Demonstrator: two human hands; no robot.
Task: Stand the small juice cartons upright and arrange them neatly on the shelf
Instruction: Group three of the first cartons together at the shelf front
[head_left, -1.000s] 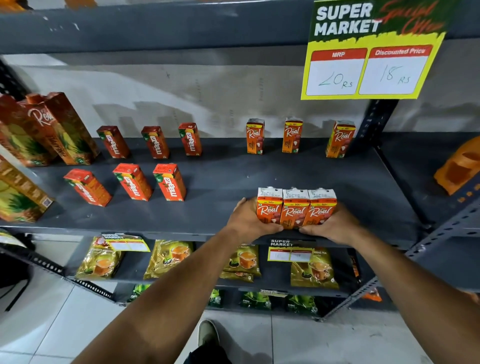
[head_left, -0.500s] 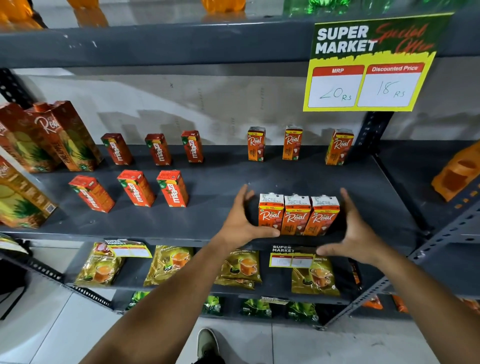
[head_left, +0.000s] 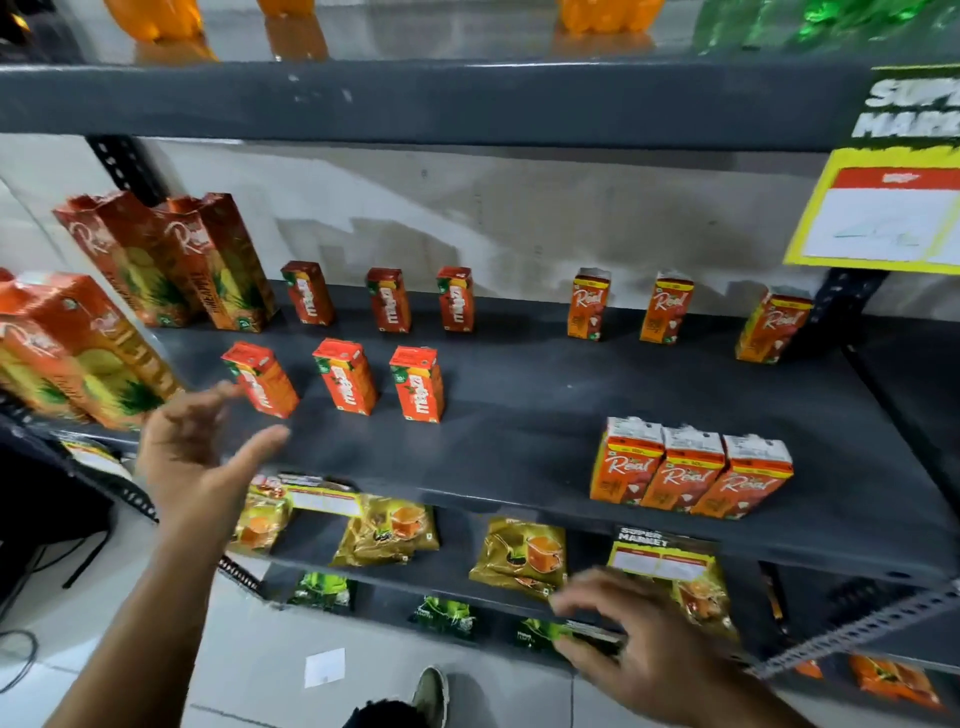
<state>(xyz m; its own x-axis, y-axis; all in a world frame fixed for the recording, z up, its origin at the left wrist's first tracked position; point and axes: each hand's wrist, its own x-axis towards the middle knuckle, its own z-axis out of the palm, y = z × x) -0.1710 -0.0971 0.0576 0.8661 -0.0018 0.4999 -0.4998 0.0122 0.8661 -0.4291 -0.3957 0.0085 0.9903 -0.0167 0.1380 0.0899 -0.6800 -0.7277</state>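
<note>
Three orange Real cartons (head_left: 685, 475) stand upright, pressed side by side, near the front right of the dark grey shelf (head_left: 519, 441). Three more Real cartons (head_left: 666, 309) stand spaced along the back right. Two rows of red Maaza cartons stand at the middle left, a front row (head_left: 345, 382) and a back row (head_left: 388, 300). My left hand (head_left: 200, 460) is open, fingers spread, just short of the leftmost front Maaza carton (head_left: 260, 382), not touching it. My right hand (head_left: 639, 644) is open and empty, low, in front of the bottom shelves.
Tall pineapple juice cartons (head_left: 171, 260) lean at the shelf's left end. Tea packets (head_left: 387, 530) and a price tag (head_left: 662, 556) sit on the shelves below. A yellow offer sign (head_left: 883, 208) hangs at top right. Bottles stand on the shelf above.
Both hands have left the three front Real cartons. My left hand has swung left toward the front Maaza row; my right hand has dropped low. The view has turned left.
</note>
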